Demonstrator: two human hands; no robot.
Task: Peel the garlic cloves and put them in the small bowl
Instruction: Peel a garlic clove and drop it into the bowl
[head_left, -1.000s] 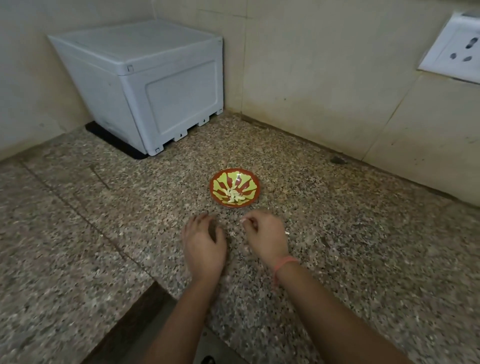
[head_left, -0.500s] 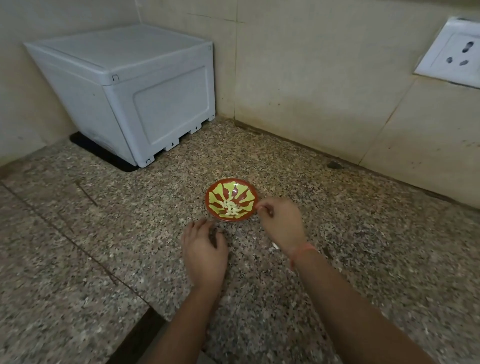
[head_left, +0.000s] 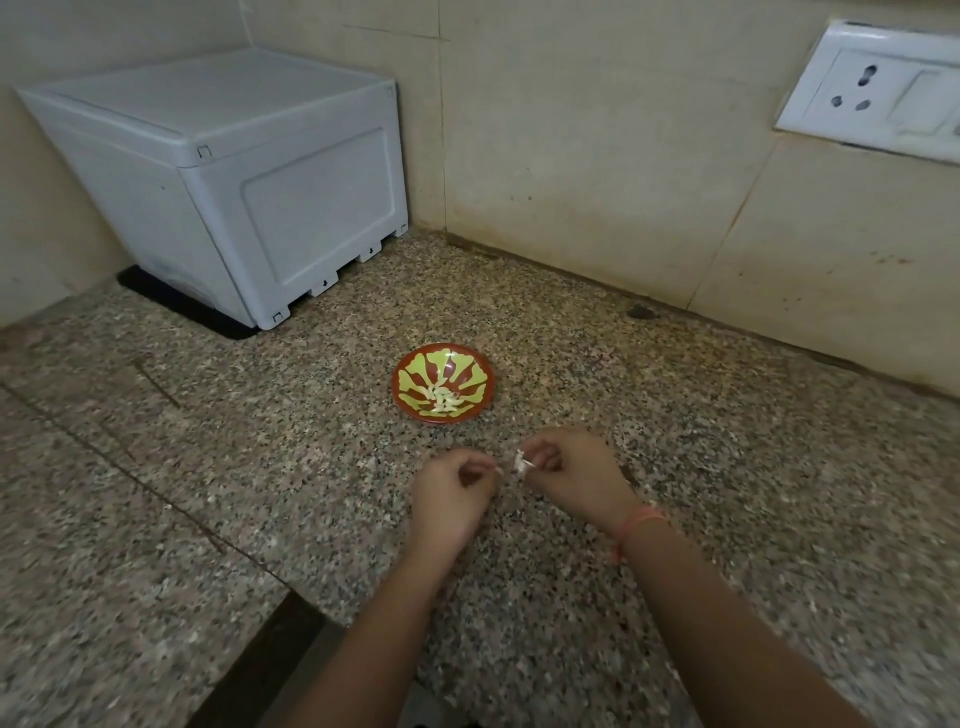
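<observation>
A small red and green bowl (head_left: 405, 387) sits on the granite counter and holds several pale peeled garlic cloves (head_left: 441, 401). Just in front of it, my right hand (head_left: 571, 475) pinches a small white garlic clove (head_left: 520, 461) with loose skin at its fingertips. My left hand (head_left: 449, 499) is beside it, fingers curled, pinching a thin bit of skin (head_left: 498, 470) close to the clove. Both hands hover low over the counter, a hand's width short of the bowl.
A grey plastic box (head_left: 234, 176) stands in the back left corner on a black mat. Tiled walls close the back and right, with a white socket plate (head_left: 878, 96) up right. A dark gap (head_left: 270, 654) opens at the counter's front edge.
My right hand has drawn back from the bowl's rim to meet my left hand. Both hands now pinch a garlic clove between them. The left hand lifted off the counter.
</observation>
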